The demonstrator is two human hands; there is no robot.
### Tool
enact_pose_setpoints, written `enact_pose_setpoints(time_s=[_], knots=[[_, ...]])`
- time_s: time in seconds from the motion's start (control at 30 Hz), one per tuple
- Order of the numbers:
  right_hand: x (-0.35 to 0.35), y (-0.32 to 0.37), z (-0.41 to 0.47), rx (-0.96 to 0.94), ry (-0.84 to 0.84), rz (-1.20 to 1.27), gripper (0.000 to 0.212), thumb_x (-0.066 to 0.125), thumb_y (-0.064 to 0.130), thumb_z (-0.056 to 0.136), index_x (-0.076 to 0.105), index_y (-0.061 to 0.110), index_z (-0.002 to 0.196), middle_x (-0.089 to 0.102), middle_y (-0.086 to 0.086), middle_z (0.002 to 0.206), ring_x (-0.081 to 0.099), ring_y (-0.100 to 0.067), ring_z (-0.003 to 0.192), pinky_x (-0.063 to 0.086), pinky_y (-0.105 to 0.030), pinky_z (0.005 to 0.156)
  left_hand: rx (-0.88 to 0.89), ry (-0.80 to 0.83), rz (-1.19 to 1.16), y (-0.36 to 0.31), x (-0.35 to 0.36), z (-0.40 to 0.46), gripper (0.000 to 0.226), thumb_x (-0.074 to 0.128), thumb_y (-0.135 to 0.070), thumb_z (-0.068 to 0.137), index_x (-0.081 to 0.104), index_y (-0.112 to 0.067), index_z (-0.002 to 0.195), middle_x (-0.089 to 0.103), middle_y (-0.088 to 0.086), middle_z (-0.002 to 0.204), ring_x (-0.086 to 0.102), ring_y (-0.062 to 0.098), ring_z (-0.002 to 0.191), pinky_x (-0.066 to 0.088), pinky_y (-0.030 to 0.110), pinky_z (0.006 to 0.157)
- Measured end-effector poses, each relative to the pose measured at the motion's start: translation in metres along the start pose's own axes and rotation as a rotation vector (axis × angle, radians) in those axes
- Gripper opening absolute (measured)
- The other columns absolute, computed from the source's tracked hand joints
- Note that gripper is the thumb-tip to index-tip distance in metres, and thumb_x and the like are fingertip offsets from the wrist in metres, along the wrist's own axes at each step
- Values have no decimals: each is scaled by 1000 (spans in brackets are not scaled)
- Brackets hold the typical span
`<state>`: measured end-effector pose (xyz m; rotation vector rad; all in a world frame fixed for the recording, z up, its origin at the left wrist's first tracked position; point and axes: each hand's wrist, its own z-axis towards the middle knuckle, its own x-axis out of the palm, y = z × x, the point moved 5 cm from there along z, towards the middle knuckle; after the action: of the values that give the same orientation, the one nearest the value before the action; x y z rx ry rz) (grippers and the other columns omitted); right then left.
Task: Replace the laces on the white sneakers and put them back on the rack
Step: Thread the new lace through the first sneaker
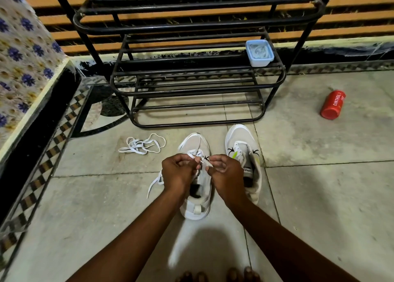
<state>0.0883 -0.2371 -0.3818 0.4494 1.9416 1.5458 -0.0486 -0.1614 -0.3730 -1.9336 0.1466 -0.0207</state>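
- Head view: two white sneakers stand side by side on the tiled floor [319, 185], toes toward a black metal shoe rack [198, 77]; the left sneaker [195, 145] sits under both hands, the right sneaker [243, 145] just beside it and already laced over its tongue
- The left hand [178, 173] is curled, its fingertips pinching a white lace [205, 164] above the left sneaker's eyelets; the right hand [227, 173] is curled too, thumb and forefinger pinching the same lace close to the left hand's pinch; a free end of that lace trails out to the left of the shoe onto the floor
- A loose white lace [141, 146] lies in a tangle on the floor left of the sneakers, apart from them, near the rack's foot
- On a lower shelf of the rack, at its right end, stands a pale blue plastic box [259, 52]
- A red can [333, 105] lies on its side on the floor, well right of the rack
- A flower-patterned cloth [23, 53] covers a raised ledge at the left edge
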Motion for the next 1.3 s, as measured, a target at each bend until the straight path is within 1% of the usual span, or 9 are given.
enact_pose_setpoints(time_s=[0.17,0.4,0.57,0.7,0.8,0.93,1.07,1.17,1.3], knots=[[1,-1,0,5,-4,28,24,78,-1,80,72,17,95,75,6,87,72,-5,82,59,-29,81,64,11,87,3,-1,-1,17,84,-6,84,70,3,80,75,13,69,70,19,61,56,31,65],[-1,-2,0,26,-6,20,23,77,0,80,74,13,98,76,3,88,74,-15,79,62,-39,77,266,70,365,-3,-3,1,27,88,-13,79,63,-17,69,72,-2,66,71,13,65,58,33,66],[-1,1,2,27,1,-20,21,79,3,77,74,12,94,76,2,82,73,-11,77,62,-41,80,410,75,498,-13,1,-5,32,86,-15,81,54,-15,80,67,-5,64,64,4,59,44,14,56],[0,4,4,66,41,12,15,73,27,74,75,20,87,76,-1,78,74,-18,77,62,-49,79,383,124,444,-20,0,-1,40,86,-11,81,50,-18,99,72,-1,66,70,9,60,56,26,61],[3,2,11,49,121,-19,21,61,41,73,76,30,84,78,1,79,76,-20,81,61,-53,79,449,122,522,-21,1,-1,29,78,-11,86,54,-25,93,73,-5,67,71,9,63,59,37,65],[5,7,22,38,168,-146,15,68,19,78,81,14,85,77,-5,77,76,-24,76,63,-48,76,513,144,579,-17,2,-8,24,60,-3,91,53,-26,93,74,-5,70,70,13,67,57,43,66],[9,17,27,-3,163,-266,17,64,-3,80,78,4,77,72,-6,67,73,-28,73,61,-48,77,516,84,583,-17,1,-13,22,62,-1,89,55,-22,91,72,-4,68,67,15,65,54,42,67],[9,26,26,-96,194,-343,17,60,3,75,76,6,69,68,0,58,72,-24,68,60,-43,76,546,81,587,-18,4,-15,20,61,0,88,55,-19,91,68,-4,71,67,21,71,52,41,67],[8,32,26,-243,195,-469,29,52,26,67,77,13,71,74,0,69,71,-24,75,54,-30,81,580,58,650,-11,5,-17,30,67,-2,77,58,-19,100,62,-2,92,60,21,89,47,35,76]])
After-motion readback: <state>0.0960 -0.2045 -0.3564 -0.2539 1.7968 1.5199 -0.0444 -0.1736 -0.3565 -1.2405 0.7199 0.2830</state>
